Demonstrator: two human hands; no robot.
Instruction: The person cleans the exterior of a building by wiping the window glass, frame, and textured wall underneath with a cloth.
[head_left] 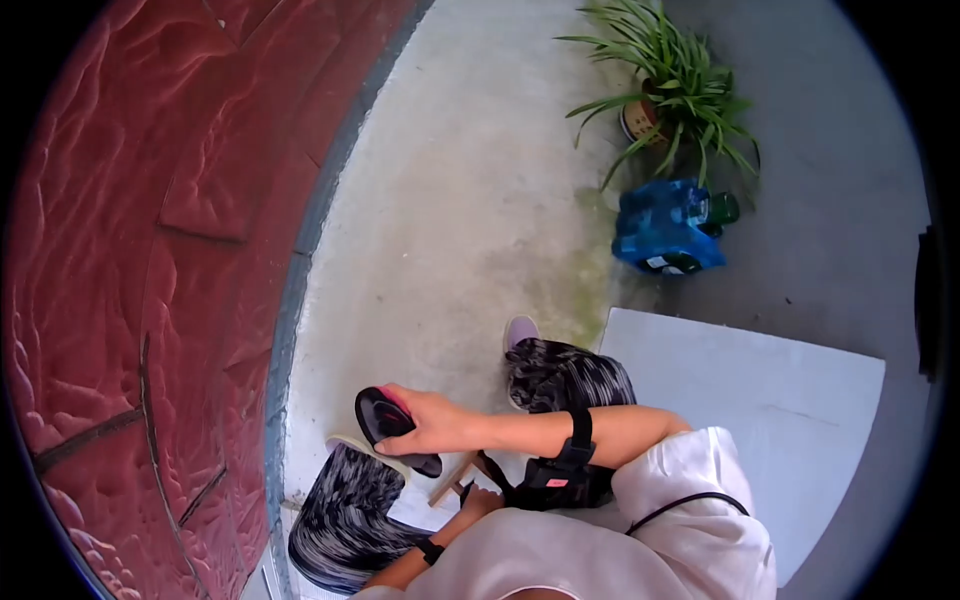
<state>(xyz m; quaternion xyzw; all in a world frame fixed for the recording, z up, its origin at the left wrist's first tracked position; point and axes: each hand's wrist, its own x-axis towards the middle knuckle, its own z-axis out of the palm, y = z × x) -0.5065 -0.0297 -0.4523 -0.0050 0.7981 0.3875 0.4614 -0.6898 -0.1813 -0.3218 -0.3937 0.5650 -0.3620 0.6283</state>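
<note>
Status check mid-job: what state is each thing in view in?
Right hand: closed around the black item.
Black item: held, partly covered by the fingers.
Left hand: fingers curled; grip cannot be told.
Purple shoe: worn.
Plant: green, leaves spread, potted.
Blue pack: on the ground, wrapped.

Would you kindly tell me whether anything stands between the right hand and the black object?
Nothing visible does: the right hand already grips the black object directly, with the thumb lying across its dark face.
</note>
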